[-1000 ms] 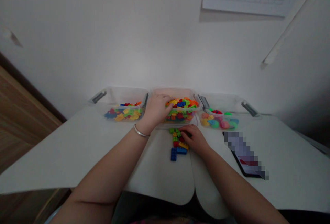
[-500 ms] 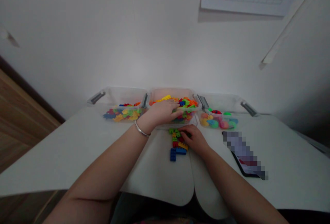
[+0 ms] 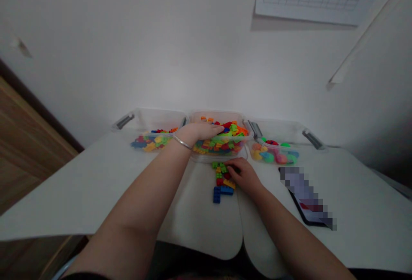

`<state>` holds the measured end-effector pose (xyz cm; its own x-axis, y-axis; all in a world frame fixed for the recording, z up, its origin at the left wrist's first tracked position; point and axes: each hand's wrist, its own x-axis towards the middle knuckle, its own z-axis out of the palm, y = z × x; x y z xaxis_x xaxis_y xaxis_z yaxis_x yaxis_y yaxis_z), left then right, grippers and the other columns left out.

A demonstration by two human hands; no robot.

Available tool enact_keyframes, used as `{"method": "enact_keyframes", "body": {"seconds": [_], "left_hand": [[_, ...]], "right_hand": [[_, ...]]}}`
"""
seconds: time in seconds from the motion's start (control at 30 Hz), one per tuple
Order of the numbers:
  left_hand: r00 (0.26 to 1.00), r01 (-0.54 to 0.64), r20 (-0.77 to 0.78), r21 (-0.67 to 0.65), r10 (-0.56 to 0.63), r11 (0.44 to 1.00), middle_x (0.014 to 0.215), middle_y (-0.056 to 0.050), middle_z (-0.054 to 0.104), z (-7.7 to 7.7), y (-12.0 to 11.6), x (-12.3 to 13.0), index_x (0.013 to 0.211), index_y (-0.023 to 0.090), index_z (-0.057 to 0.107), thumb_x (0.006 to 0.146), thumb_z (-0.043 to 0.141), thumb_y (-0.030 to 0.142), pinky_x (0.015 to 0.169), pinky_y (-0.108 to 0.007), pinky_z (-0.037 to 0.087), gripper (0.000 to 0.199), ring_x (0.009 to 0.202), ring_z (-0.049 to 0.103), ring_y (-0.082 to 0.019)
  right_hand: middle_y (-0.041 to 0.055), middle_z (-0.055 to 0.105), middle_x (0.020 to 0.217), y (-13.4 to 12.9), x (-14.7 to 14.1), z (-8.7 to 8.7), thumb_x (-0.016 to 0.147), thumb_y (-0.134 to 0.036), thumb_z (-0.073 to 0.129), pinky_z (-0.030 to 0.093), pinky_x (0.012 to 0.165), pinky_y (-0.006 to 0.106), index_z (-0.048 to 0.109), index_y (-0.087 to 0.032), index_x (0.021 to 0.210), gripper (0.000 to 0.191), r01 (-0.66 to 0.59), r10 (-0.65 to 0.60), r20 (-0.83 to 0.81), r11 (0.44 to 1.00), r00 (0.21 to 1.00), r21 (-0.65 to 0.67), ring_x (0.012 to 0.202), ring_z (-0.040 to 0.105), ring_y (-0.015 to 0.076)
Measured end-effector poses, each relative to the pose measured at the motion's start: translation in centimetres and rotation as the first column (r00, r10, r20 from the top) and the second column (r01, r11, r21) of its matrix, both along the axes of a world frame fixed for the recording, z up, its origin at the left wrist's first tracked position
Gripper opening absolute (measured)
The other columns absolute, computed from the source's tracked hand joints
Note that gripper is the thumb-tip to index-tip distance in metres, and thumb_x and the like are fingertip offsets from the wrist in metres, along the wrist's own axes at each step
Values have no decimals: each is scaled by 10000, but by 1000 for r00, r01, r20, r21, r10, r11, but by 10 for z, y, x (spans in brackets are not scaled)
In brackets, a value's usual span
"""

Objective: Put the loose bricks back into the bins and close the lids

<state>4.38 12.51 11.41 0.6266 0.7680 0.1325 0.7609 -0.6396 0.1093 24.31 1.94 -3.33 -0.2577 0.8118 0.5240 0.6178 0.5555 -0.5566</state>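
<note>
Toy blocks (image 3: 225,144) of many colours lay heaped in the clear middle bin (image 3: 247,137), with a smaller group on the white table (image 3: 112,185) just in front of it. Farthest left stood another clear bin (image 3: 157,110) with a grey latch (image 3: 125,121), low-filled with blue, yellow, green and red pieces (image 3: 152,142), and my left forearm reached up past its right end, a silver bracelet (image 3: 183,142) around the wrist. My left hand (image 3: 204,131) was over the middle bin, palm down, opened nearly flat with the fingers stretched out to the right over the pile; I couldn't tell whether anything was under the palm. Below that bin, the loose blocks (image 3: 219,181) were green, yellow and red, with two blue bricks (image 3: 216,195) nearest me. My right hand (image 3: 243,172) rested at their right side, half curled, a dark gap between thumb and forefinger, fingertips at the green and dark red ones; whether it gripped any, I couldn't tell. Farther right were the third bin (image 3: 283,123), holding bright rounded toys (image 3: 280,158), and a phone (image 3: 299,209) lying nearer me.
</note>
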Motion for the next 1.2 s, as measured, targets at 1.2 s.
{"method": "enact_keyframes", "body": {"seconds": [1.2], "left_hand": [[999,-50,17,35,50,998,1139,-76,640,-108,-100,-20,1209,248,664,927,520,226,807,-318,549,318,939,664,-208]], "right_hand": [[72,758,889,3,4,-3,842,-261,544,539,825,400,762,-224,923,236,182,-191,-92,978,977,-103,862,677,234]]}}
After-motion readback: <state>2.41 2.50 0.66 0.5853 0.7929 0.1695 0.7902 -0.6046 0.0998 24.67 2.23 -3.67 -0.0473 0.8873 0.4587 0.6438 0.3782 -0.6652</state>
